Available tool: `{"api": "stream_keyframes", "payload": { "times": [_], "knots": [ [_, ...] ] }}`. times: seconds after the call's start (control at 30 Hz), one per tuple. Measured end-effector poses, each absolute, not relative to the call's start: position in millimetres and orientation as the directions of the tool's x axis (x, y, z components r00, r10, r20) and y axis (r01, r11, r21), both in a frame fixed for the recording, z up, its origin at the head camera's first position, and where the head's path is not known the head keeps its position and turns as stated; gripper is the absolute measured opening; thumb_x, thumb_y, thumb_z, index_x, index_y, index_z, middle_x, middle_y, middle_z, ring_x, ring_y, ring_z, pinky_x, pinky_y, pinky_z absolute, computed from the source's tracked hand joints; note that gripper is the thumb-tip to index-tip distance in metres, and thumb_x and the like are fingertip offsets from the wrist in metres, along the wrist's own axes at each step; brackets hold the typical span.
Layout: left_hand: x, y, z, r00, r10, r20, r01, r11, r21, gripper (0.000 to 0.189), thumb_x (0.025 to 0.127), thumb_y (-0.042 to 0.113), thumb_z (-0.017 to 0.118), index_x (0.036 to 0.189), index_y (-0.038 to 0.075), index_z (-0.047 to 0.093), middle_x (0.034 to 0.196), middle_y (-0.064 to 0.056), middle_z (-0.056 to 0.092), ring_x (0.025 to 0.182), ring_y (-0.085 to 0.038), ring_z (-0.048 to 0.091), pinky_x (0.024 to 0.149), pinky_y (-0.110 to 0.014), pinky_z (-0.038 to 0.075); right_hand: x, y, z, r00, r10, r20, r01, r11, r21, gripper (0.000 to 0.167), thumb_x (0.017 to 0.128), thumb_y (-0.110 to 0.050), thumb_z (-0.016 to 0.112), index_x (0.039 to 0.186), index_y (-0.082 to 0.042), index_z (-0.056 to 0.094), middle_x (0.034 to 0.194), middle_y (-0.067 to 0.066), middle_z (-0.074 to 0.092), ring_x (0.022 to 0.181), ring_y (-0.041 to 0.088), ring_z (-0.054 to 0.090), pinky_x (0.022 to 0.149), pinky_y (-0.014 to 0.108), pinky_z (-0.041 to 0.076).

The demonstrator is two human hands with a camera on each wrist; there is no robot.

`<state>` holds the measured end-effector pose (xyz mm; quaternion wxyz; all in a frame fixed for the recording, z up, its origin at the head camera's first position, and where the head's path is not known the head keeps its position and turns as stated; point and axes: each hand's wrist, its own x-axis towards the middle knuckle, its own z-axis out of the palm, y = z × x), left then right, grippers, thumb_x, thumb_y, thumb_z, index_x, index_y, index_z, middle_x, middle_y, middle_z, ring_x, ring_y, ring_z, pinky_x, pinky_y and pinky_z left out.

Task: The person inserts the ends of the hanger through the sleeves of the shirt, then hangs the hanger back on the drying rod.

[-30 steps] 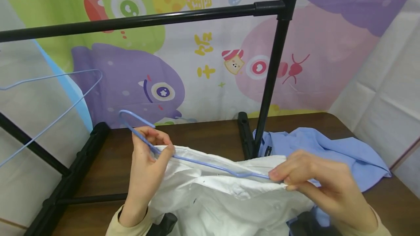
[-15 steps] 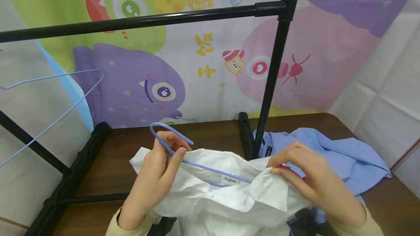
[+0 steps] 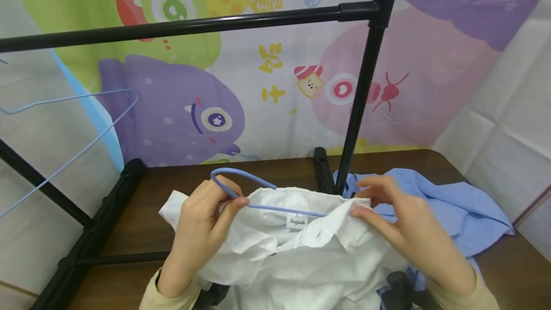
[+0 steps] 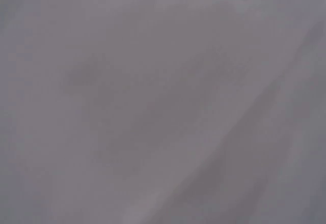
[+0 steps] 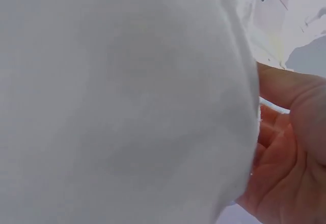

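Note:
In the head view, my left hand pinches a blue wire clothes hanger just below its hook. The hanger's bar runs to the right into the neck of a white collared shirt, in front of the label. My right hand is at the right side of the collar, thumb touching the cloth and index finger held apart from it. The hanger's right end is hidden under the collar. White cloth fills the left wrist view. In the right wrist view, cloth covers the fingertips of that hand.
A black garment rack stands on the brown table. Another blue wire hanger is at the far left. A blue shirt lies on the right, behind my right hand. A cartoon-printed curtain hangs behind.
My left hand and the hanger have moved right, with the bar sliding deeper into the shirt's neck. The collar has spread and shows its label. My right thumb and index finger have parted.

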<state>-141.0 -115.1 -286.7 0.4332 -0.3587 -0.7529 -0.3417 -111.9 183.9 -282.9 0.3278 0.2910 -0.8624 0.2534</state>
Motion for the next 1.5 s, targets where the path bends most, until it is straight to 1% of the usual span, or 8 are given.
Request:
{"api": "stream_keyframes", "payload": {
  "times": [0.13, 0.27, 0.37, 0.63, 0.8, 0.9, 1.27, 1.5],
  "knots": [
    [-142, -109, -287, -0.332, 0.139, 0.933, 0.842, 0.489, 0.227, 0.034, 0.091, 0.036, 0.05, 0.074, 0.007, 0.057, 0.072, 0.0, 0.056, 0.063, -0.008, 0.044, 0.057, -0.018, 0.034, -113, 185, -282, -0.713, -0.309, 0.629, -0.612, 0.712, -0.344, 0.05, 0.072, -0.023, 0.076, 0.116, -0.013, 0.056, 0.094, -0.007, 0.067, 0.078, 0.006, 0.06, 0.068, 0.018, 0.045],
    [-142, -104, -289, -0.313, 0.084, 0.946, 0.868, 0.429, 0.249, 0.033, 0.09, 0.032, 0.052, 0.073, 0.004, 0.057, 0.071, -0.002, 0.055, 0.063, -0.007, 0.044, 0.054, -0.017, 0.036, -115, 184, -282, -0.799, -0.333, 0.5, -0.529, 0.784, -0.324, 0.02, 0.081, -0.032, 0.067, 0.098, -0.023, 0.063, 0.084, -0.015, 0.062, 0.075, 0.004, 0.055, 0.066, 0.028, 0.045],
    [-143, -99, -291, -0.302, 0.086, 0.95, 0.879, 0.411, 0.242, 0.031, 0.091, 0.03, 0.051, 0.075, 0.004, 0.058, 0.071, -0.002, 0.054, 0.062, -0.006, 0.044, 0.053, -0.017, 0.035, -116, 180, -286, -0.751, -0.4, 0.525, -0.6, 0.746, -0.288, 0.007, 0.082, -0.028, 0.066, 0.086, -0.025, 0.061, 0.074, -0.018, 0.056, 0.067, 0.0, 0.049, 0.062, 0.022, 0.043],
    [-141, -86, -295, -0.274, 0.099, 0.957, 0.882, 0.422, 0.209, 0.03, 0.092, 0.027, 0.05, 0.075, 0.004, 0.057, 0.07, -0.001, 0.055, 0.06, -0.007, 0.046, 0.052, -0.016, 0.037, -116, 158, -296, -0.573, -0.449, 0.686, -0.793, 0.515, -0.325, 0.021, 0.08, -0.006, 0.066, 0.096, -0.02, 0.064, 0.088, -0.01, 0.065, 0.079, 0.002, 0.06, 0.071, 0.011, 0.045],
    [-138, -80, -296, -0.279, 0.092, 0.956, 0.876, 0.432, 0.214, 0.029, 0.093, 0.027, 0.05, 0.076, 0.005, 0.057, 0.072, -0.001, 0.056, 0.061, -0.007, 0.046, 0.053, -0.015, 0.037, -118, 144, -304, -0.476, -0.423, 0.771, -0.843, 0.47, -0.262, 0.007, 0.087, -0.014, 0.059, 0.093, -0.016, 0.063, 0.085, -0.008, 0.064, 0.072, 0.002, 0.056, 0.067, 0.014, 0.044],
    [-136, -78, -296, -0.268, 0.098, 0.959, 0.886, 0.417, 0.205, 0.028, 0.093, 0.026, 0.05, 0.076, 0.005, 0.057, 0.071, 0.0, 0.056, 0.062, -0.008, 0.046, 0.054, -0.015, 0.037, -119, 136, -307, -0.422, -0.427, 0.8, -0.864, 0.457, -0.212, 0.011, 0.091, -0.021, 0.054, 0.092, -0.014, 0.062, 0.083, -0.01, 0.062, 0.069, 0.0, 0.054, 0.065, 0.015, 0.043],
    [-133, -74, -293, -0.206, 0.133, 0.969, 0.919, 0.367, 0.145, 0.024, 0.091, 0.023, 0.053, 0.077, 0.004, 0.058, 0.071, -0.001, 0.055, 0.063, -0.011, 0.047, 0.057, -0.017, 0.038, -122, 128, -312, -0.395, -0.44, 0.807, -0.846, 0.516, -0.133, 0.023, 0.091, -0.034, 0.052, 0.088, -0.014, 0.063, 0.078, -0.01, 0.062, 0.063, 0.004, 0.056, 0.06, 0.02, 0.043],
    [-135, -81, -289, -0.229, 0.175, 0.957, 0.907, 0.396, 0.145, 0.021, 0.092, 0.02, 0.052, 0.084, 0.001, 0.059, 0.078, -0.003, 0.058, 0.068, -0.013, 0.05, 0.063, -0.019, 0.04, -125, 134, -312, -0.401, -0.339, 0.851, -0.833, 0.521, -0.185, 0.026, 0.092, -0.032, 0.05, 0.087, -0.011, 0.065, 0.077, -0.005, 0.065, 0.063, 0.008, 0.06, 0.062, 0.022, 0.046]
  ]
}}
